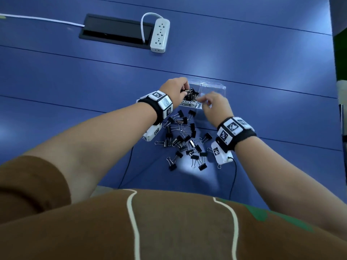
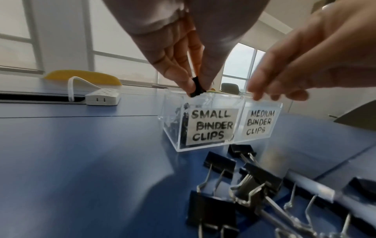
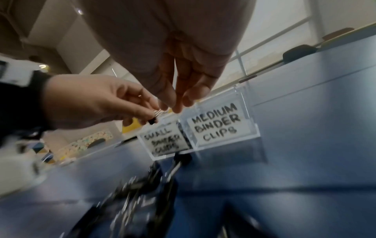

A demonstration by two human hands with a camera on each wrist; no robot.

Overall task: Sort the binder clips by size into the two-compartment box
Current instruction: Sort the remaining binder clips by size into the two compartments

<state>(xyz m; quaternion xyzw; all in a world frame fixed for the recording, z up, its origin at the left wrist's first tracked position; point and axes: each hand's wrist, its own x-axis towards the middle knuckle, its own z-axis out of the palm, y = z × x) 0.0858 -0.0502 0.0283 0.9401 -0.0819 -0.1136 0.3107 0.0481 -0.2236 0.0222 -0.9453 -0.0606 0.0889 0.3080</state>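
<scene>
A clear two-compartment box point(image 1: 216, 87) point(image 2: 264, 104) point(image 3: 255, 128) stands on the blue table, labelled SMALL BINDER CLIPS on the left and MEDIUM BINDER CLIPS on the right. Several small black clips point(image 1: 191, 94) lie in the small compartment; the medium one looks bare. My left hand point(image 1: 185, 91) point(image 2: 195, 87) point(image 3: 151, 118) pinches a small black binder clip point(image 2: 196, 88) point(image 3: 152, 120) just above the small compartment. My right hand point(image 1: 203, 101) point(image 2: 262, 95) point(image 3: 177, 104) points straight fingers down at the box's front rim near the divider and holds nothing. A pile of larger black clips point(image 1: 183, 139) point(image 2: 254, 185) lies in front of the box.
A white power strip point(image 1: 160, 35) point(image 2: 102, 98) and a black cable hatch point(image 1: 116, 31) sit at the far side of the table point(image 1: 75, 81). Thin black cables point(image 1: 232, 181) run from the wrist cameras toward my body. The table's right edge point(image 1: 335, 72) is near.
</scene>
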